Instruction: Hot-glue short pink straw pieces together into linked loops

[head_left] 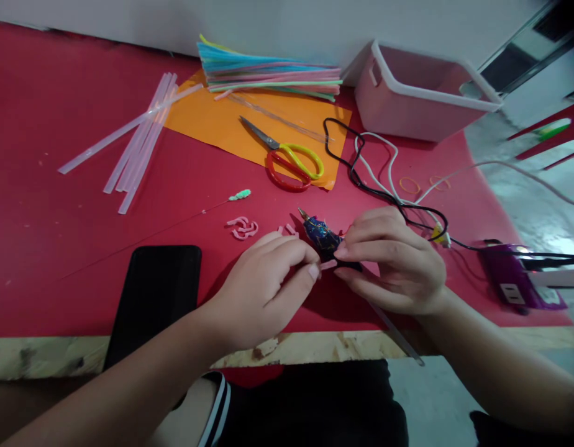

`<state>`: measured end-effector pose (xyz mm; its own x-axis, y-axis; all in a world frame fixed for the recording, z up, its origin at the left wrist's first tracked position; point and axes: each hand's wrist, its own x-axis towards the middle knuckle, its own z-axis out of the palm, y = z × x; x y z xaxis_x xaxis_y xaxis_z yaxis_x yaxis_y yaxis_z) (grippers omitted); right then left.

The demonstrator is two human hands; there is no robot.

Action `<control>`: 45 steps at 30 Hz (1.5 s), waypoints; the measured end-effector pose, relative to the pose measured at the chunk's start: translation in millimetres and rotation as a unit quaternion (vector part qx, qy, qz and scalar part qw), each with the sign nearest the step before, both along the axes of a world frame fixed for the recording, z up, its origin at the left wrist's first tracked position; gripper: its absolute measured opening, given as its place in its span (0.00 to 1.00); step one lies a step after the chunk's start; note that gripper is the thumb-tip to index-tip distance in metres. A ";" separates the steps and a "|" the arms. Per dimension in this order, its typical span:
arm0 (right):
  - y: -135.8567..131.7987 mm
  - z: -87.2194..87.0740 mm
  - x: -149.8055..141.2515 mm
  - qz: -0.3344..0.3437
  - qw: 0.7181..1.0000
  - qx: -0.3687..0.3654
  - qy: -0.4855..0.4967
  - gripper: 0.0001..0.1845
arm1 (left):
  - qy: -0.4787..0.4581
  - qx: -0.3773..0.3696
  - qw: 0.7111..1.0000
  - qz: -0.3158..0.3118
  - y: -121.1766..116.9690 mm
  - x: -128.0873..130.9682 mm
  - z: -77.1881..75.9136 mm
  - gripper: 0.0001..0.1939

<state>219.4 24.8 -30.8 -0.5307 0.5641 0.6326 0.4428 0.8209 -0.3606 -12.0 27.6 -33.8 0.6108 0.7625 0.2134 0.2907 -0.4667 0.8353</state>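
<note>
My left hand (273,285) is closed in a pinch, with a short pink pipe-cleaner piece (328,264) sticking out from its fingertips. Just right of it, my right hand (394,261) has thumb and index finger curved and apart, near the tip of that piece. A dark blue patterned glue gun (320,234) lies between and behind the hands, nozzle pointing away to the left; its rear part is partly hidden by my right hand. A clear glue stick (399,335) runs from under that hand past the table's front edge. Small pink pieces (289,230) lie beyond my left fingers.
Curled pink bits (243,228), a green fuzzy tip on thin wire (240,195) and a phone (156,285) lie leftward. Behind are scissors (287,158), orange paper (203,127), pipe cleaners (273,71), glue sticks (142,139) and a pink bin (403,105). Cables (389,192) reach a purple power strip (520,276).
</note>
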 end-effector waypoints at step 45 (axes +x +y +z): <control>-8.7 7.8 4.1 0.031 0.981 -0.193 0.012 0.03 | -0.062 0.224 0.972 -0.020 -4.1 -1.5 -11.8 0.04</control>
